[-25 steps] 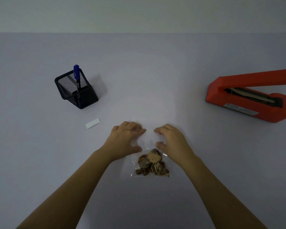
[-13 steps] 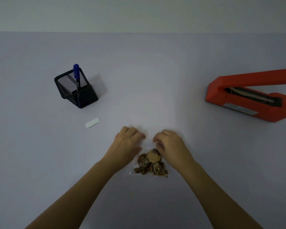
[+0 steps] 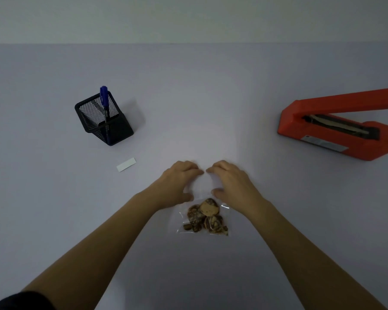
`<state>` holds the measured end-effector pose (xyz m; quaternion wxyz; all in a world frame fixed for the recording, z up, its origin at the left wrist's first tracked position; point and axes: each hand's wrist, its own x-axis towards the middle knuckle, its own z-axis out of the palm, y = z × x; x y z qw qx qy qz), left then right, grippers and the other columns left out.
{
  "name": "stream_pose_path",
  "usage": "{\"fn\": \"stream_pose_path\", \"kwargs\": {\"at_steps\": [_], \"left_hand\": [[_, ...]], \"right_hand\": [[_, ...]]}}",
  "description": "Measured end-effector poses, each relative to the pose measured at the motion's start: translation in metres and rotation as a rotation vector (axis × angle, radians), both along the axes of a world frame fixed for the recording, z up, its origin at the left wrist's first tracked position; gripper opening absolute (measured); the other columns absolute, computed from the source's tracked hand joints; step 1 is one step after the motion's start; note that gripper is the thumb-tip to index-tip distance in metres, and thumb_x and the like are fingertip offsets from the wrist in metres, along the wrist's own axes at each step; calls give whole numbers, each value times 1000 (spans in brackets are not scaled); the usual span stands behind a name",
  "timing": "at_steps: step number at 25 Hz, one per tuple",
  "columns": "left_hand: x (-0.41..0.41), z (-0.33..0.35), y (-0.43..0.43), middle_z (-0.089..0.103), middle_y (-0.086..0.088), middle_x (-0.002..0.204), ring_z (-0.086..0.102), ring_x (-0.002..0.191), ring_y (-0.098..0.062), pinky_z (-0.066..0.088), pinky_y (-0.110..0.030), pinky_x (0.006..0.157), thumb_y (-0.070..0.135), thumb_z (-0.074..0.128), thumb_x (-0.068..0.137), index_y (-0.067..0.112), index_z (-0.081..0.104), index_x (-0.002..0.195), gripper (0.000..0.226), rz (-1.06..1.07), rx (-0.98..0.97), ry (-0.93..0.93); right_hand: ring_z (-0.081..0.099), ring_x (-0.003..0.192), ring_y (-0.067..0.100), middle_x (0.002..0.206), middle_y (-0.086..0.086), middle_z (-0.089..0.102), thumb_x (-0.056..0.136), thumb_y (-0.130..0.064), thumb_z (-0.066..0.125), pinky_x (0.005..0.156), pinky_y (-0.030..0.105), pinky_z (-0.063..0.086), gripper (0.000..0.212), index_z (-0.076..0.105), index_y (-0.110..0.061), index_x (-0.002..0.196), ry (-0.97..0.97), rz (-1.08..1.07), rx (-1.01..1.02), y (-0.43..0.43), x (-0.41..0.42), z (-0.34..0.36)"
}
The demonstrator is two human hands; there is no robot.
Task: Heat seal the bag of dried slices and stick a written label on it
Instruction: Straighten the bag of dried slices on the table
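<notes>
A clear plastic bag (image 3: pixel 203 220) of brown dried slices lies flat on the table in front of me, slices bunched at its near end. My left hand (image 3: pixel 179 182) and my right hand (image 3: pixel 232 183) rest side by side on the bag's far, empty part. Their fingers are curled down with fingertips almost touching, and the thumbs sit just above the slices. A small white label (image 3: pixel 126 164) lies to the left. An orange heat sealer (image 3: pixel 336 135) stands at the right with its arm raised.
A black mesh holder (image 3: pixel 108 126) with a blue pen (image 3: pixel 104 99) stands at the left, behind the label. The pale table (image 3: pixel 199 97) stretches back to a wall. The sealer's arm runs off the right edge of view.
Both hands drew in toward the slices half a second ago, then slid back out to the bag's far end. The fingertips are closer together now. The bag stays put.
</notes>
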<state>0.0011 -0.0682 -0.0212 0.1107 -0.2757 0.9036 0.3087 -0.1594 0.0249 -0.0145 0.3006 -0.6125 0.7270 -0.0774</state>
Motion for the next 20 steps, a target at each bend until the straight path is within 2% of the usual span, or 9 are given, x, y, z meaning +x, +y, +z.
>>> {"fn": "stream_pose_path", "kwargs": {"at_steps": [4, 6, 8, 11, 13, 16, 20], "left_hand": [[-3, 1, -11, 19, 2, 154, 19, 138, -18, 23, -37, 111, 45, 73, 71, 20, 21, 146, 94, -36, -77, -101], [1, 1, -11, 16, 2, 155, 16, 140, -18, 20, -38, 112, 49, 72, 71, 20, 20, 146, 96, -4, -111, -99], [10, 0, -1, 30, -1, 147, 28, 132, -20, 30, -38, 108, 42, 72, 74, 21, 34, 139, 78, 42, -143, 5], [20, -6, 20, 60, -4, 109, 52, 99, -22, 50, -40, 85, 14, 70, 79, 17, 65, 108, 30, 6, -111, 195], [21, -10, 23, 65, -4, 98, 56, 90, -22, 52, -38, 78, 4, 68, 79, 15, 71, 98, 23, 9, -47, 220], [16, -11, 16, 63, -5, 110, 53, 101, -22, 43, -28, 88, 8, 67, 81, 15, 67, 112, 32, 30, -1, 197], [7, -4, 6, 43, -1, 140, 34, 128, -17, 27, -27, 106, 21, 67, 82, 17, 46, 135, 57, 31, 35, 77]], "right_hand": [[33, 129, 20, 142, -1, 31, 78, -29, 69, 100, 40, 31, 77, 29, -19, 142, 98, 58, 113, -14, -7, 5], [33, 126, 22, 139, 3, 31, 76, -33, 71, 97, 39, 31, 80, 28, -16, 140, 153, 41, 109, -15, -7, 6], [41, 115, 23, 128, 4, 43, 75, -32, 71, 90, 36, 34, 66, 39, -16, 130, 212, 8, 23, -8, -2, 6], [55, 97, 22, 102, -1, 65, 81, -24, 66, 79, 33, 38, 25, 62, -19, 105, 148, 0, -76, 5, 4, 1], [60, 88, 23, 90, 1, 70, 81, -18, 67, 77, 32, 46, 13, 72, -18, 93, 36, -18, -62, 7, 4, -3], [60, 94, 22, 100, 4, 68, 80, -15, 68, 84, 37, 49, 23, 70, -14, 103, -44, -54, -40, 4, 1, -3], [53, 110, 19, 121, 0, 57, 78, -22, 71, 92, 36, 44, 47, 57, -16, 122, 48, 6, -17, -4, -2, 1]]}}
